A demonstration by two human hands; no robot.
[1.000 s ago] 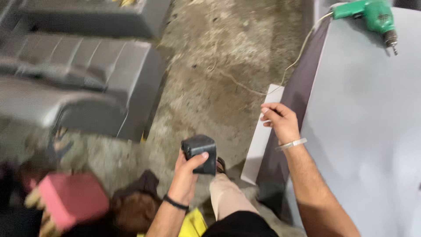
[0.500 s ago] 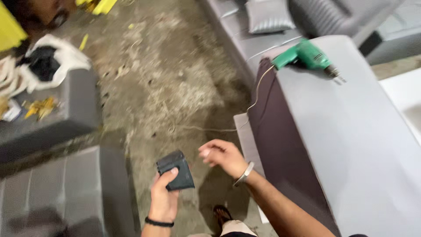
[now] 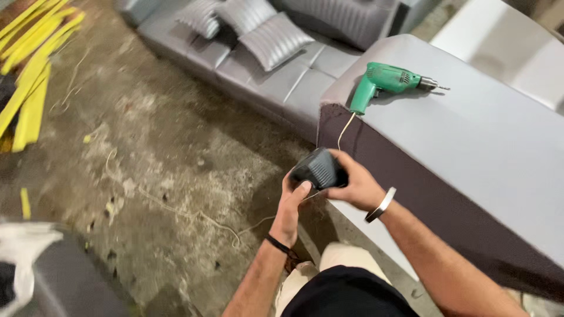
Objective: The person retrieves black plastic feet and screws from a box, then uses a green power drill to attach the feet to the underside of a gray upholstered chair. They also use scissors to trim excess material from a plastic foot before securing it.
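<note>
Head view shows the left hand (image 3: 292,202) and right hand (image 3: 354,186) both gripping a small dark block (image 3: 318,168) over the concrete floor (image 3: 176,152), where a slip could drop it, while the green drill (image 3: 385,82) near the grey panel's (image 3: 470,147) far corner could be dragged off by its cord.

So a second ago only the left hand (image 3: 292,202) has the dark ridged block (image 3: 318,169), while the right hand (image 3: 354,185) sits on the edge of the grey upholstered piece (image 3: 487,158). Half a second ago the right one is off it, hovering open beside the block. Now both hands are on the block together. The view swings too: the green drill (image 3: 385,82) sits closer to the middle, and striped cushions (image 3: 258,29) and yellow strips (image 3: 29,64) show up.
</note>
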